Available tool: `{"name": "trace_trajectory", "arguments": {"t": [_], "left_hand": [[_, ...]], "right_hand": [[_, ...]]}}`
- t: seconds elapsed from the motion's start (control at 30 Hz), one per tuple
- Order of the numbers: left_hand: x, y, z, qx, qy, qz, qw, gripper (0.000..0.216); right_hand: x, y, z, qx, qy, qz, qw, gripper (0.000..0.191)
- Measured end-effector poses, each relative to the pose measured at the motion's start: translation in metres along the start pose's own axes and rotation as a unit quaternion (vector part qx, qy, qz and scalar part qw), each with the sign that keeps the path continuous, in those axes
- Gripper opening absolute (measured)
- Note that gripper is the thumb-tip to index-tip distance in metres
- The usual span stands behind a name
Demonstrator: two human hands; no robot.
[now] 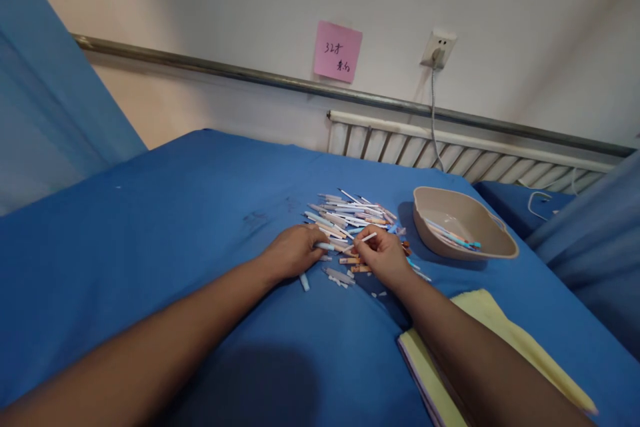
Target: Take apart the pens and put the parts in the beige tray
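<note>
My left hand (295, 250) is closed round a light blue pen barrel (326, 246) that points right. Facing it, my right hand (385, 255) pinches a thin white pen refill (370, 237), its other end slanting down toward the barrel. Whether the two touch I cannot tell. Just behind both hands spreads a heap of pens and refills (353, 210) in white, grey and orange. Below the hands lie a grey barrel (340, 275), an orange barrel (361, 269) and small white pieces (337, 283). Another light blue piece (305, 281) rests under my left wrist.
A beige basin (500, 245) with several pens (450, 235) in it stands at the right. Yellow sheets or a pad (483, 310) lie beneath my right forearm on the blue cloth (165, 213). Along the wall run a radiator (390, 140) and a rail (240, 73).
</note>
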State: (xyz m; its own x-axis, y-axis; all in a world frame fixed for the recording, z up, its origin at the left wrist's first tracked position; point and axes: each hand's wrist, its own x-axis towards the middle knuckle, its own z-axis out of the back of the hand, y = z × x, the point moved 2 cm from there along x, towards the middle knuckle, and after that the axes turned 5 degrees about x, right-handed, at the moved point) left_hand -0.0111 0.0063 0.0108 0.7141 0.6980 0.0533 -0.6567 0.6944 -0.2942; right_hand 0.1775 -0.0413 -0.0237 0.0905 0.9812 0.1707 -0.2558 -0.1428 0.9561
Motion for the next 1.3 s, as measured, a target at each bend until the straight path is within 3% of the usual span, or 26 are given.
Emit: {"name": "trace_trajectory", "arguments": {"t": [0.3,0.6,0.87,1.1,1.3], "left_hand": [[0.003,0.003,-0.002,-0.024,0.008,-0.003,1.0,0.017],[0.009,0.003,-0.003,-0.052,0.013,0.006,0.999,0.016],[0.013,0.003,-0.003,-0.058,0.039,0.02,0.997,0.018],[0.014,0.004,-0.005,-0.045,0.004,-0.022,0.999,0.013],[0.01,0.004,-0.004,-0.1,-0.021,-0.013,0.995,0.011]], "right_hand": [[-0.004,0.008,-0.004,0.081,0.015,-0.047,0.996,0.014],[0.001,0.0,-0.003,0.044,-0.007,0.002,0.999,0.014],[-0.002,0.007,-0.005,0.087,-0.011,-0.013,0.996,0.02],[-0.003,0.009,-0.006,0.109,-0.009,-0.025,0.994,0.02],[-0.001,0.015,-0.002,0.144,-0.045,-0.016,0.988,0.021]]}}
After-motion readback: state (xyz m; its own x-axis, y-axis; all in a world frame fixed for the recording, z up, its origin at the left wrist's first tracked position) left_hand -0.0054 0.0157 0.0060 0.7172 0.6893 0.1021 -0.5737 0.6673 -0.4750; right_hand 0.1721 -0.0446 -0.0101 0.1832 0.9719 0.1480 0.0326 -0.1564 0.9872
